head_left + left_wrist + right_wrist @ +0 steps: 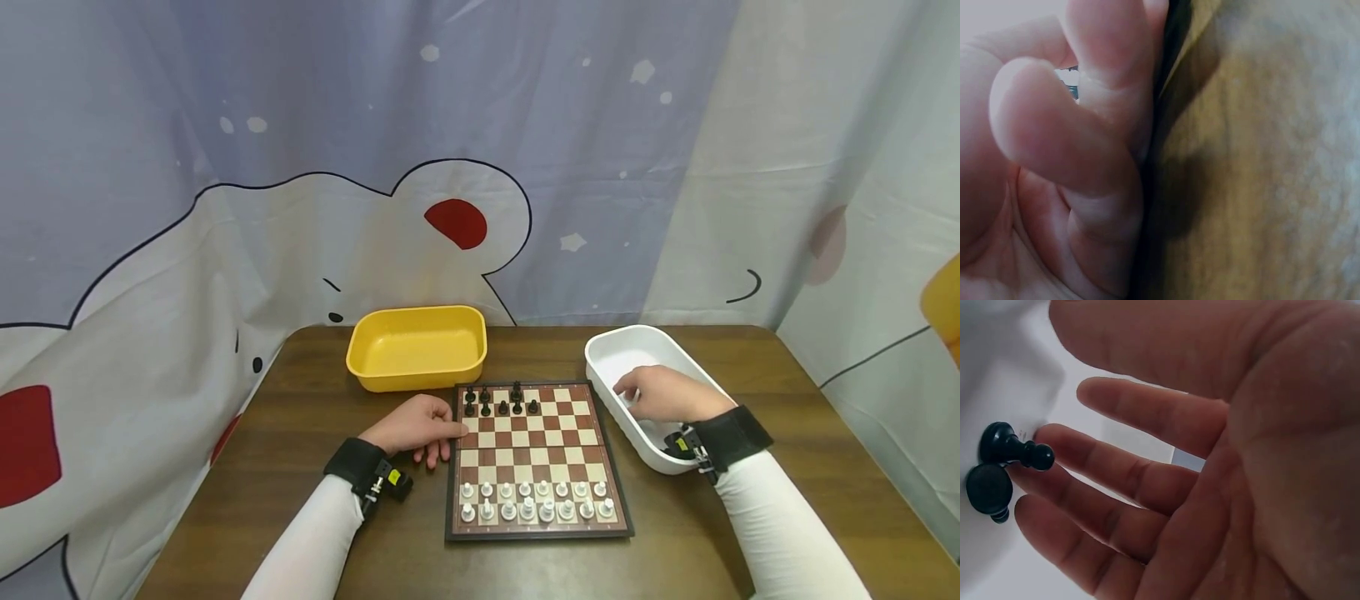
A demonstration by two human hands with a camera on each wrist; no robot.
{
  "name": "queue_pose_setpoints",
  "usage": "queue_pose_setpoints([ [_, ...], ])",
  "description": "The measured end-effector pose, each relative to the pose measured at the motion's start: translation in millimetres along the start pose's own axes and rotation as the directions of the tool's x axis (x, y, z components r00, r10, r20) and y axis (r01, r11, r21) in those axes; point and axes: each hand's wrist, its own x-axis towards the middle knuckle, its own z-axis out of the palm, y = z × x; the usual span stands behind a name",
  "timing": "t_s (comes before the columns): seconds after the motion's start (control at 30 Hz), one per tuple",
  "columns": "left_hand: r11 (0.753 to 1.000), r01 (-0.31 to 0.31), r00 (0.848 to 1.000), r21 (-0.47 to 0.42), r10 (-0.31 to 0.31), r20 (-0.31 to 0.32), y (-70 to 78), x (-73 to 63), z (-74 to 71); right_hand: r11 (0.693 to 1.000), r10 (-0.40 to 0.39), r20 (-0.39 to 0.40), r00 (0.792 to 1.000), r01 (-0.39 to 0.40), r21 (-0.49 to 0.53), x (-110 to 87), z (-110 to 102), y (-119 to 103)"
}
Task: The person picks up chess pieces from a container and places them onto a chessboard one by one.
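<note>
A chessboard point(534, 439) lies on the table with white chess pieces point(546, 510) filling its two near rows and several black chess pieces point(516, 396) at its far left. My left hand point(422, 429) holds the board's left edge, one digit on top and the other fingers curled beside it; the left wrist view shows those curled fingers point(1104, 181) close up. Inside the white tray point(693, 367) reaches my right hand point(667, 393), its fingers loosely extended. Beyond those fingertips lie a black pawn point(1013, 449) and another black piece point(989, 489).
A yellow tray point(416, 382) stands behind the board, at the back of the wooden table point(300, 400). The white tray sits just right of the board. A patterned curtain point(375, 250) hangs behind the table.
</note>
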Motion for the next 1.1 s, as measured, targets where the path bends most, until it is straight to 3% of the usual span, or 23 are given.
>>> queue_pose_setpoints([
  [0.3, 1.0, -0.001, 1.0, -0.001, 0.001, 0.0, 2.0, -0.8, -0.2, 0.999, -0.037, 0.054, 0.998, 0.037, 0.001, 1.8, 0.1, 0.3],
  [0.73, 1.0, 0.002, 1.0, 0.018, -0.002, 0.001, 1.5, 0.7, -0.3, 0.994, 0.108, 0.101, 0.989, -0.106, -0.025, -2.6, -1.4, -1.1],
  [1.1, 1.0, -0.005, 1.0, 0.02, 0.005, -0.004, -1.3, 0.4, -0.2, 0.989, 0.145, 0.087, 0.986, -0.142, -0.037, -7.2, -2.0, 0.5],
])
